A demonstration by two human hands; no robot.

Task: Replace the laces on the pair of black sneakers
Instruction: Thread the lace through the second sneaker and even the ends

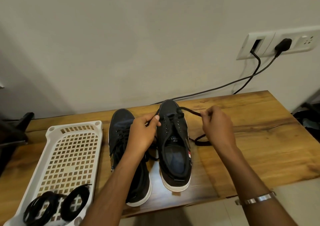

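Two black sneakers with white soles stand side by side on the wooden table, toes pointing away. The left sneaker point(121, 135) is still laced. The right sneaker point(174, 144) has most eyelets bare, with a black lace point(188, 110) running only through the pair nearest the toe. My left hand point(143, 132) pinches the lace's left end beside the shoe's eyelets. My right hand point(217, 123) grips the right end and holds it out to the right, above the table. The loose tail of the lace point(200, 140) lies on the wood under my right hand.
A white perforated plastic tray point(72, 149) lies left of the shoes, with two coiled black laces point(57, 205) at its near end. Two black cables point(242, 80) hang from a wall socket point(280, 44) down behind the table. The table's front edge point(207, 198) is close to me.
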